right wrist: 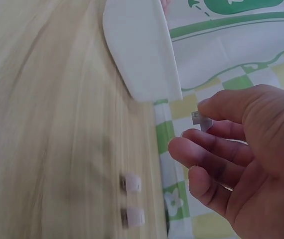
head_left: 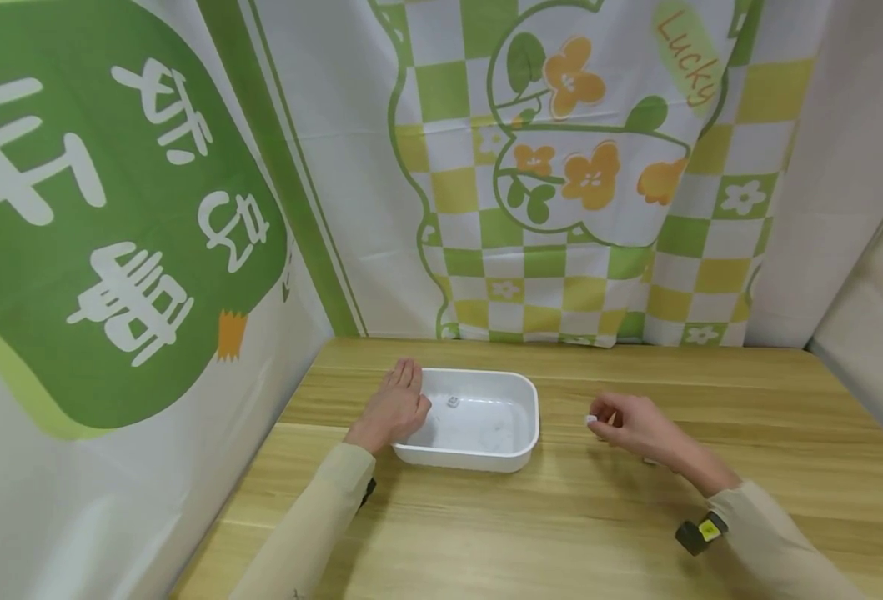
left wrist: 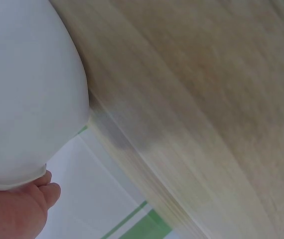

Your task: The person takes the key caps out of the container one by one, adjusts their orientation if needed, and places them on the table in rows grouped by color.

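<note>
A white rectangular basin [head_left: 479,454] stands on the wooden table. My left hand [head_left: 396,408] rests over its left rim, fingers pointing away from me; in the left wrist view that hand [left wrist: 15,211] shows beside the rim. To the right of the basin, my right hand [head_left: 639,427] pinches a small whitish block [right wrist: 201,119] with dark marks on one face between thumb and fingers. One small pale piece [head_left: 453,402] lies inside the basin. Two more small white blocks, an upper one [right wrist: 132,182] and a lower one [right wrist: 134,217], lie on the table below my right hand.
The wooden table [head_left: 486,533] reaches back to a wall hung with a green-and-yellow checked cloth [head_left: 539,275]. On the left hangs a white cloth with a green printed patch [head_left: 208,250]. A dark band device [head_left: 699,533] sits on my right wrist.
</note>
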{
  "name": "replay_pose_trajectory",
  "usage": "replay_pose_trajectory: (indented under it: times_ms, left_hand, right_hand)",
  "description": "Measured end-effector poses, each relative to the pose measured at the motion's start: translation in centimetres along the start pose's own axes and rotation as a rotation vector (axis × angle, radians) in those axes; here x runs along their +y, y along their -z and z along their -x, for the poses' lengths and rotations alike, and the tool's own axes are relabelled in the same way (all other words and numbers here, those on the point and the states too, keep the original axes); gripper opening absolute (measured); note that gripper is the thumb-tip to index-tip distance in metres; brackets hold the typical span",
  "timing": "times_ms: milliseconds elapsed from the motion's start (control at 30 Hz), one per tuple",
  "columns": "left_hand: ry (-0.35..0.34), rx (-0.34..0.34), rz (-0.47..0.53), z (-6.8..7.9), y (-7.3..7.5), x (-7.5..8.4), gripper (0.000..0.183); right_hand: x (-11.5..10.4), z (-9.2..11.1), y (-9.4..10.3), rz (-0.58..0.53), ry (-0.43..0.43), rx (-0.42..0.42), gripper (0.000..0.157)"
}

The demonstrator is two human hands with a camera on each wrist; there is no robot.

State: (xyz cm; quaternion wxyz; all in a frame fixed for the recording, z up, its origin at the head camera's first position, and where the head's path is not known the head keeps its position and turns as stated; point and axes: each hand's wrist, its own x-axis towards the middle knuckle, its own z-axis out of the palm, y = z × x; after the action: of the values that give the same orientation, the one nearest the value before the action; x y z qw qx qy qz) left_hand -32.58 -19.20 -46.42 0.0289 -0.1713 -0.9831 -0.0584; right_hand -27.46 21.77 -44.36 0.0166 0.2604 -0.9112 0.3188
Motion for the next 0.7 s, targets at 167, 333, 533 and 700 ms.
replay_pose_trajectory:
  times_ms: [167, 333, 533, 700]
  left_hand:
    - [0.007, -0.004, -0.008, 0.0, 0.0, 0.1, 0.063]
    - [0.0, -0.006, -0.007, 0.1, 0.2, 0.2, 0.065]
    - [0.004, -0.008, -0.028, 0.2, 0.1, 0.0, 0.066]
    - [0.005, -0.015, -0.024, 0.1, 0.1, 0.1, 0.064]
  right_hand:
    - [0.5, 0.7, 0.4, 0.022, -0.023, -0.016, 0.006]
    - [1.2, 1.1, 0.5, 0.056, -0.017, -0.014, 0.007]
    - [2.0, 1.7, 0.4, 0.071, -0.015, -0.025, 0.006]
    - [3.0, 2.2, 0.4, 0.072, -0.004, -0.039, 0.005]
